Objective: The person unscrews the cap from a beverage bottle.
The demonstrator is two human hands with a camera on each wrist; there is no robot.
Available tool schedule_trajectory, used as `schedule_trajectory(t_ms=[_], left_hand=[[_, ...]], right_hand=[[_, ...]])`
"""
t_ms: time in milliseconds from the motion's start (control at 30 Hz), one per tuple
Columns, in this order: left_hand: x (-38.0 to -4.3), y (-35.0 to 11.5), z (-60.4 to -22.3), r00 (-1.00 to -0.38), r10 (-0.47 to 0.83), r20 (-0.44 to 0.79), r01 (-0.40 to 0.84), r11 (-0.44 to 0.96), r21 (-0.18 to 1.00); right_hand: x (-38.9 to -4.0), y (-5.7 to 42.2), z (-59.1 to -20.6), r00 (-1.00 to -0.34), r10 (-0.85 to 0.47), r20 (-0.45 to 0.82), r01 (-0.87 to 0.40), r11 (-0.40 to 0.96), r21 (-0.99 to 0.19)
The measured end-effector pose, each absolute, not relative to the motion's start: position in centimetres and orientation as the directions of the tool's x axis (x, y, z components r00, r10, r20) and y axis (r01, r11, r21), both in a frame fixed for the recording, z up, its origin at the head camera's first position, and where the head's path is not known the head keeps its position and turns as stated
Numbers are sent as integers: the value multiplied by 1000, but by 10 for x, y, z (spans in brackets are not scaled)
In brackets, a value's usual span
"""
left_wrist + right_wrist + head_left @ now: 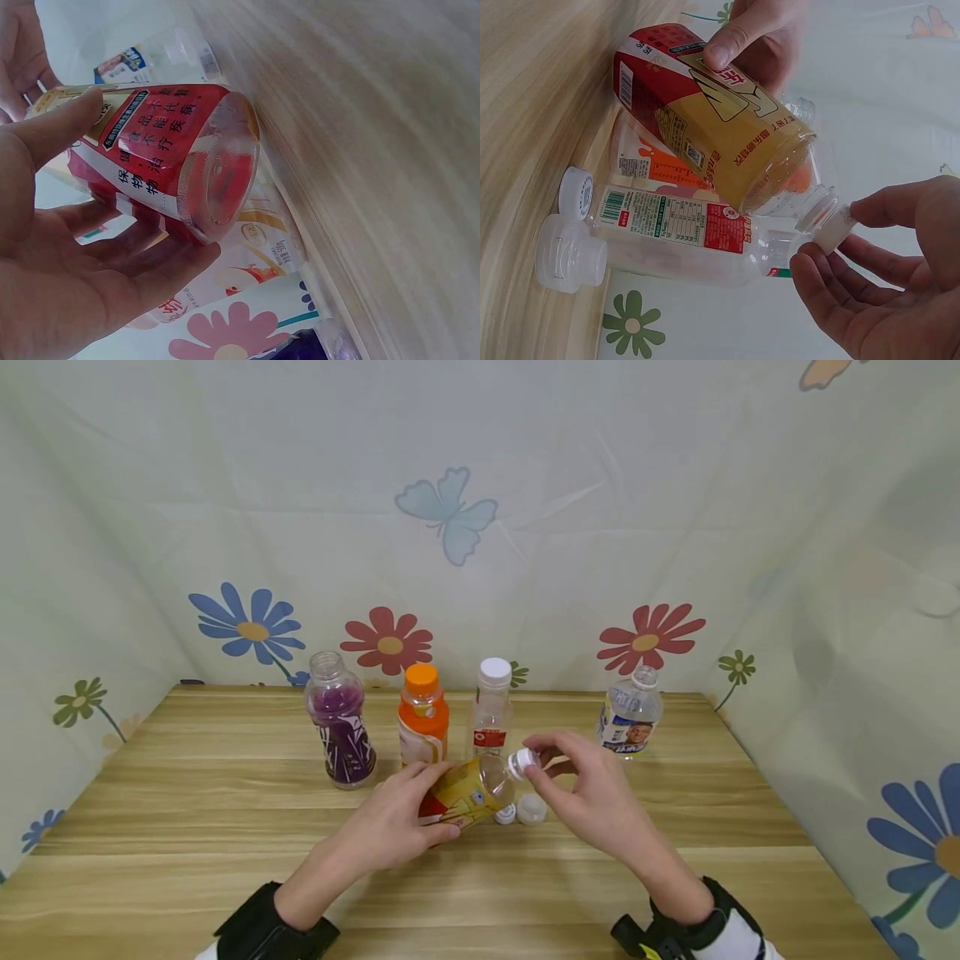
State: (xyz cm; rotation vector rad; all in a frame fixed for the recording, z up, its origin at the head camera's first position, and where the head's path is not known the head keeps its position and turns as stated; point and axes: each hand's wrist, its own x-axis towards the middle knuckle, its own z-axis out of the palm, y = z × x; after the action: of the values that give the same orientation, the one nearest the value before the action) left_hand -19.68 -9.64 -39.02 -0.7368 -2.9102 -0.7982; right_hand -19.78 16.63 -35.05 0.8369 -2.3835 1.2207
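My left hand [390, 820] grips a clear plastic bottle with a red and gold label [467, 792] round its body. The bottle is tilted over the table, its neck pointing up and to the right. Between thumb and fingers, my right hand [600, 795] pinches a white bottle cap [834, 229] at the bottle's mouth. In the left wrist view the bottle's clear base [225, 176] faces the camera. Two loose caps lie on the table below the neck: a small white cap [575, 193] and a wider translucent cap [566, 253].
Behind the hands stand an uncapped purple bottle [345, 735], an orange bottle with an orange cap [423, 718] and a clear bottle with a white cap [492, 706]. An uncapped clear bottle [632, 714] stands at the right. Patterned cloth [525, 610] surrounds the wooden table [225, 827].
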Motion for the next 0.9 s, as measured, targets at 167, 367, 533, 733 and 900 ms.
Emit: schedule_trajectory(t_ms=[167, 367, 533, 733, 900], left_hand=[[-197, -97, -390, -889, 430, 159, 451, 756, 474], [-198, -97, -390, -888, 430, 164, 454, 760, 465], [-198, -97, -389, -894, 416, 165, 441, 756, 485], [-198, -98, -387, -903, 396, 164, 421, 748, 513], [-197, -98, -386, -906, 387, 175, 417, 734, 535]], right_hand=[[-198, 167, -350, -764, -340, 548, -644, 451, -618], [-198, 169, -349, -774, -294, 561, -627, 485, -610], [-200, 171, -349, -787, -264, 557, -598, 545, -588], [-204, 174, -352, -800, -270, 536, -569, 625, -535], [-210, 176, -357, -806, -298, 511, -546, 707, -449]])
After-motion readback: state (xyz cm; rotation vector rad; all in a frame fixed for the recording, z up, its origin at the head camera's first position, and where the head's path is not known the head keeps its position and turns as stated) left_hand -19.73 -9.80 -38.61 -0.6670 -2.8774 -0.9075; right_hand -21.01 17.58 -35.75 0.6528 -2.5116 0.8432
